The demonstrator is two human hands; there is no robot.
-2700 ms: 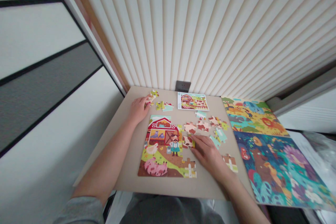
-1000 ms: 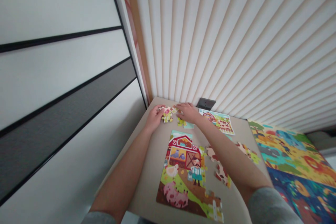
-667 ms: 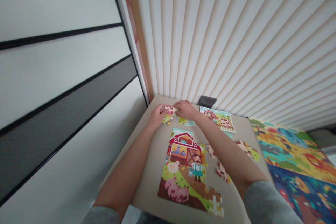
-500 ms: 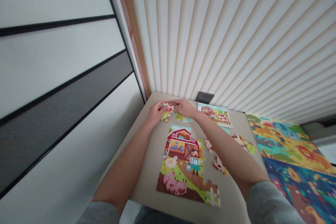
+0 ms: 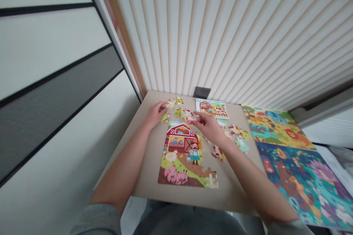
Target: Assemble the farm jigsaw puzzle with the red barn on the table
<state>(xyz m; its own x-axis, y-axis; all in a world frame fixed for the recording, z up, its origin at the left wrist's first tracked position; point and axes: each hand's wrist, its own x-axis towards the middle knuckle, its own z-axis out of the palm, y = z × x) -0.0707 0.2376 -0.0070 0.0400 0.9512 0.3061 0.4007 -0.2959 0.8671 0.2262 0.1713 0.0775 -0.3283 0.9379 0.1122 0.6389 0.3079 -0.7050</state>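
Observation:
My left hand (image 5: 156,114) is at the back left of the table, fingers curled and thumb close to them, at the edge of a pale yellow puzzle piece (image 5: 171,103). A green and yellow piece (image 5: 164,118) lies just below its thumb. My right hand (image 5: 207,125) has its thumb and fingertips on a pink and white puzzle piece (image 5: 189,116). Between the hands lies a yellow-green piece (image 5: 178,111). Nearer to me is a partly joined farm puzzle (image 5: 179,158) with a red barn, a farmer, a hen and a pig; its right edge is uneven.
A farm picture card (image 5: 212,108) lies at the back by a dark wall socket (image 5: 202,92). Loose cow-patterned pieces (image 5: 217,153) and a pale teal piece (image 5: 242,144) lie around my right forearm. To the right are an animal picture (image 5: 275,126) and a dark forest picture (image 5: 300,183).
My hands have moved apart from the pile at the back, the right one towards me and to the right. More loose pieces show between them. The camera view has shifted.

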